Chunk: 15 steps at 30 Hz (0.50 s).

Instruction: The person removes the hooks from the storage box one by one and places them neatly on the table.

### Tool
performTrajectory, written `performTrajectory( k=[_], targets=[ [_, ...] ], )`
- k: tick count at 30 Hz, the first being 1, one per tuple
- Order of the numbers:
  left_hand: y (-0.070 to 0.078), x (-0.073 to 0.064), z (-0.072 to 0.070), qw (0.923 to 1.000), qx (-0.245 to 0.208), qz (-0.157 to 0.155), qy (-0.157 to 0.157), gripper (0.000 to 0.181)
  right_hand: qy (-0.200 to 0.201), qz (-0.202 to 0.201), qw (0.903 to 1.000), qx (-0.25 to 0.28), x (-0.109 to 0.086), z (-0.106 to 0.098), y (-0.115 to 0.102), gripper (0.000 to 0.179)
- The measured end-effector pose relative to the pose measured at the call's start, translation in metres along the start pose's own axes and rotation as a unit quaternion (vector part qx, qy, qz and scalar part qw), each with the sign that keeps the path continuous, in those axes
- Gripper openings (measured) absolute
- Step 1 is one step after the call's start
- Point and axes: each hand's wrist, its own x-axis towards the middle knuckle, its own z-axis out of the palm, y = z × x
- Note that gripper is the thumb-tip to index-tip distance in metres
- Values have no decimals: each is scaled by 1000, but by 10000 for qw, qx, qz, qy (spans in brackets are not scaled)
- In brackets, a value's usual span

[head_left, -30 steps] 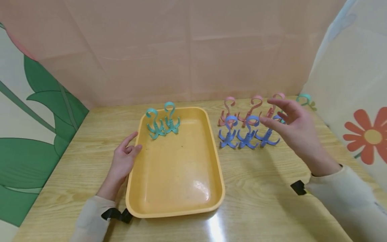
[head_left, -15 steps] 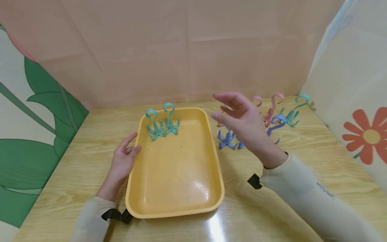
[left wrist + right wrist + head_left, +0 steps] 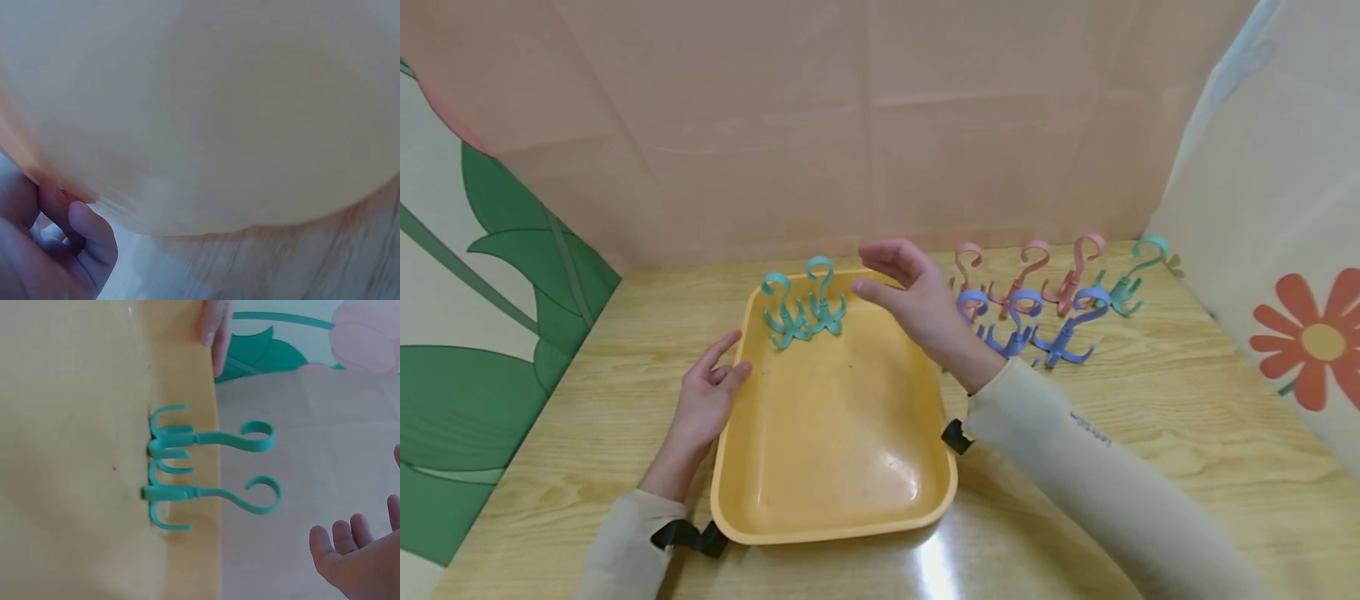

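Two teal claw hooks, each a curved hook over several prongs, stand side by side in the far left corner of the yellow tray point(image 3: 835, 533); the left one point(image 3: 787, 321) and right one point(image 3: 823, 308) also show in the right wrist view. My left hand point(image 3: 706, 400) holds the tray's left rim, its thumb over the edge and index finger along the outside. Above the far right part of the tray is my right hand point(image 3: 917, 304), thumb and fingers apart, holding nothing. It is to the right of the teal hooks, not touching them.
On the wooden table point(image 3: 1112, 433) right of the tray stand three blue claw hooks point(image 3: 1063, 333), three pink ones point(image 3: 1067, 283) behind, and one teal hook point(image 3: 1123, 287) at the far right. A pinkish backdrop point(image 3: 775, 142) rises behind, with patterned side walls.
My right hand has moved left from over the hooks on the table to over the tray, uncovering the far teal hook and several pink and blue ones. My left hand stays at the rim.
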Motion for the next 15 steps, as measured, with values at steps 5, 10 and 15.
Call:
performTrajectory(
  k=[5, 10, 15],
  targets=[
    [-1, 0, 0, 10000, 2, -8, 31, 53, -73, 61, 10000, -5, 16, 9, 15, 45],
    [-3, 0, -1, 10000, -8, 38, 51, 53, 34, 250, 9995, -204, 29, 13, 25, 45],
    [-2, 0, 0, 9999, 1, 111, 42, 53, 175, 440, 9985, -264, 41, 16, 36, 47]
  ],
)
